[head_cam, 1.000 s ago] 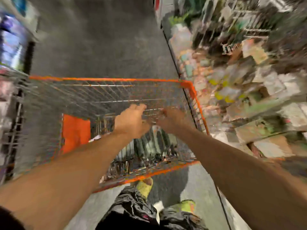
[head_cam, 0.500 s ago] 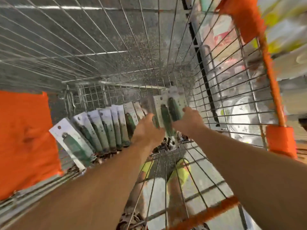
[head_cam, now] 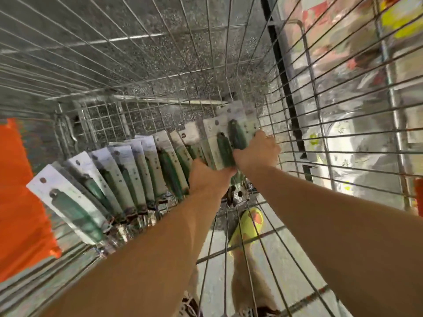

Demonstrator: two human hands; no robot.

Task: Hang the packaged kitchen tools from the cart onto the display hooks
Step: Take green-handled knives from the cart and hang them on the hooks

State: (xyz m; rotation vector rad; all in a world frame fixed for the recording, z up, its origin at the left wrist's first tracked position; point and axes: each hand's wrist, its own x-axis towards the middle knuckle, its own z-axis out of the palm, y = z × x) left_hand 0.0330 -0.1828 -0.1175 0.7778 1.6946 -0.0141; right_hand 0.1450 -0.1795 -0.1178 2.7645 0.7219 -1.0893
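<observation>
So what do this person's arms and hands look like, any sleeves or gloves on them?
Two bare forearms, no sleeves, reach into the cart. The left hand and right hand wear no gloves, and no watch, ring or band shows. Lower down, a yellow-green shoe shows through the wires.

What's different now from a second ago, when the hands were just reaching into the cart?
Both hands went deeper into the cart. The right hand now grips a few packaged tools at the row's right end, lifted above the rest; the left hand rests against the row. The remaining packages stay fanned in place.
</observation>
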